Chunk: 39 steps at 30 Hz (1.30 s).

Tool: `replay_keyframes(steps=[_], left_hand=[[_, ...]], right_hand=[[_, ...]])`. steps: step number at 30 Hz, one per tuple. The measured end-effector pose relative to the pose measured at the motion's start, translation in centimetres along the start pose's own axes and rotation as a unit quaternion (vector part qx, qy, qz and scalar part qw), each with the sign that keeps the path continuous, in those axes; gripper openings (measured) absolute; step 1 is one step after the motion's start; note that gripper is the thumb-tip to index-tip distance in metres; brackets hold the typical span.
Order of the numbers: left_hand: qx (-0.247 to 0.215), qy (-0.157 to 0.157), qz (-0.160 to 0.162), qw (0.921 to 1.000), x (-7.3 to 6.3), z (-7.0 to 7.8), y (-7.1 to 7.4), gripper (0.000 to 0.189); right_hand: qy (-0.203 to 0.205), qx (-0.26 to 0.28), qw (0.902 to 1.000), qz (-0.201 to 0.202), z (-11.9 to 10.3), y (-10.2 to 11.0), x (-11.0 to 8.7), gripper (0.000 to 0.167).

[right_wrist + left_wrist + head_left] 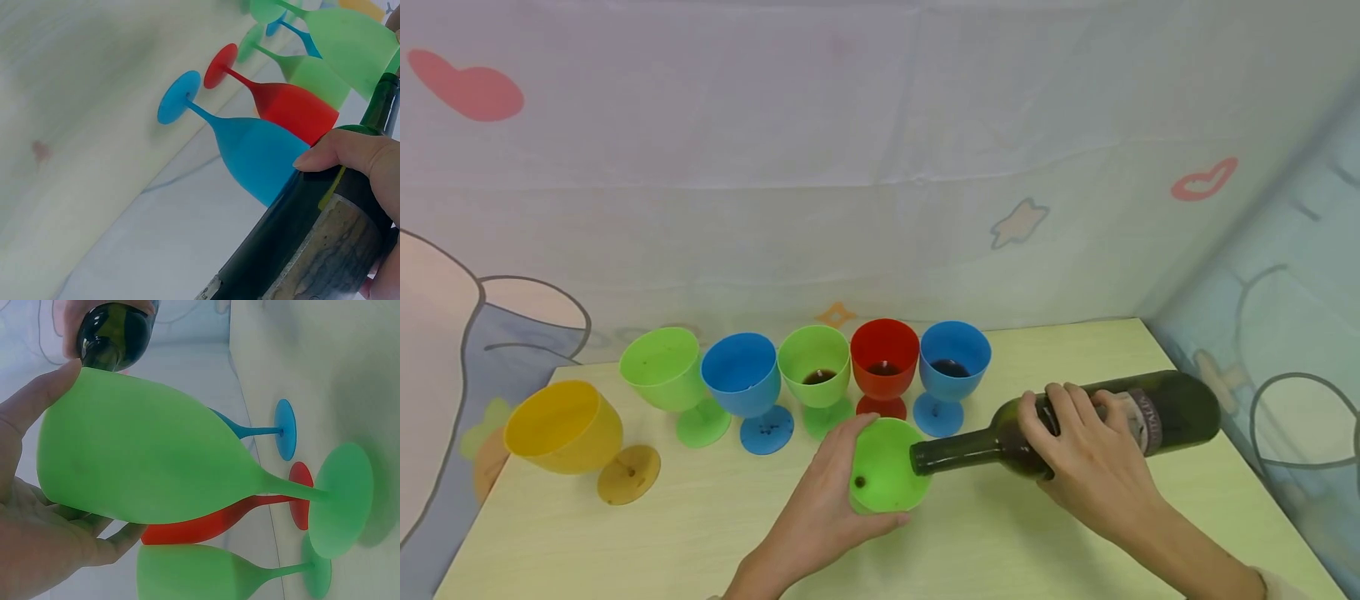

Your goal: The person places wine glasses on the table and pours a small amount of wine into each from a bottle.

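My left hand [820, 508] holds a green plastic wine goblet [150, 450] by its bowl, thumb on one side and fingers on the other. A small dark spot of liquid shows inside the bowl. Whether its foot touches the table cannot be told. My right hand [1093, 467] grips a dark green wine bottle [1180, 408] around its body and shoulder. The bottle lies tilted far over, and its neck [958, 452] points left with the mouth over the goblet's right rim. In the right wrist view, my thumb presses along the bottle [262, 244] above its label.
Behind my hands, a row holds a blue goblet [955, 354], a red goblet [885, 358] and another green goblet [816, 358], each with dark liquid. Farther left stand a second blue goblet [741, 375], a green one [662, 367] and a yellow one [565, 429]. A patterned cloth [775, 167] hangs behind the table.
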<state>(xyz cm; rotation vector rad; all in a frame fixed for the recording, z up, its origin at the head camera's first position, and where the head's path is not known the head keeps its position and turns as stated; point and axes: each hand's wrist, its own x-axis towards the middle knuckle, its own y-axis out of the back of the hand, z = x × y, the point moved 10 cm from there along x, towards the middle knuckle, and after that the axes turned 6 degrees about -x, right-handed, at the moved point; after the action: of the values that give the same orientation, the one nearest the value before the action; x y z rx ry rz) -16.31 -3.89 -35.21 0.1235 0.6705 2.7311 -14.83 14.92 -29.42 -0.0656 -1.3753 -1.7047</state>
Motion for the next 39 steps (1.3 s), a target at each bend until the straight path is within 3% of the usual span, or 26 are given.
replay_keyframes(steps=[19, 39], left_hand=[[-0.006, 0.008, -0.001, 1.0, 0.0, -0.2, -0.2, 0.087], [0.002, -0.011, 0.0, 0.9999, -0.2, 0.3, -0.2, 0.087]], right_hand=[[0.019, -0.01, 0.9998, -0.005, -0.1, 0.7, 0.7, 0.072], [0.021, -0.016, 0.9996, -0.003, 0.1, 1.6, 1.1, 0.071]])
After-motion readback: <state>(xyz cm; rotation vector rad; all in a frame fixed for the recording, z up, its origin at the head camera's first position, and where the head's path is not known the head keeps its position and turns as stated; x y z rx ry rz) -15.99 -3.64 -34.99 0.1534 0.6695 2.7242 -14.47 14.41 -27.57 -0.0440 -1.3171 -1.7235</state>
